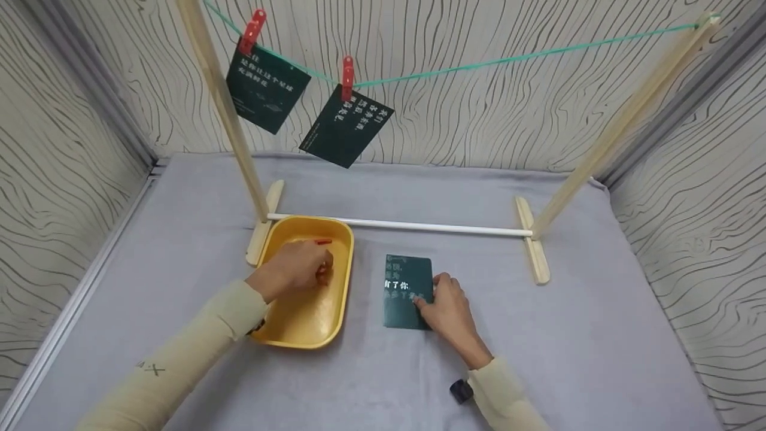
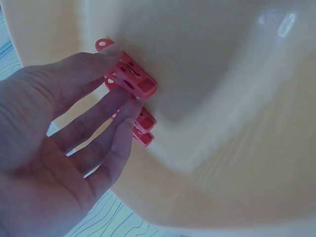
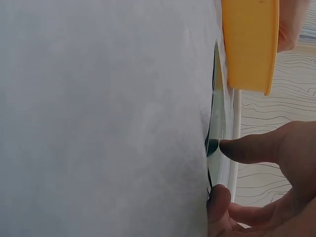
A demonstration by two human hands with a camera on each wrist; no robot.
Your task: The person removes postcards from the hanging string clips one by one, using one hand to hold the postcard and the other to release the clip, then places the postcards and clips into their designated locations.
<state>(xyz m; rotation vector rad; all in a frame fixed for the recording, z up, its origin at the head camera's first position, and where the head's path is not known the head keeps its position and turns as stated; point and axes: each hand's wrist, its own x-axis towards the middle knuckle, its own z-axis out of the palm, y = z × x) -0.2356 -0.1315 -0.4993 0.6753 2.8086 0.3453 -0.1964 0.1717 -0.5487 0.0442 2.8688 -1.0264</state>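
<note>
My left hand reaches into a yellow plastic bin. In the left wrist view its thumb and fingers pinch a red clothespin, and more red clothespins lie behind it, partly covered by the fingers. To the right of the bin, dark green cards with white lettering lie on the cloth. My right hand grips their right edge, thumb on the top face and fingers along the side. The right wrist view shows the cards edge-on, with thin gaps between layers; how many the hand holds I cannot tell.
A wooden frame with a left post, a right post and a white bottom rod stands behind. Along its green string, red clothespins hold two dark green cards. Grey cloth covers the table.
</note>
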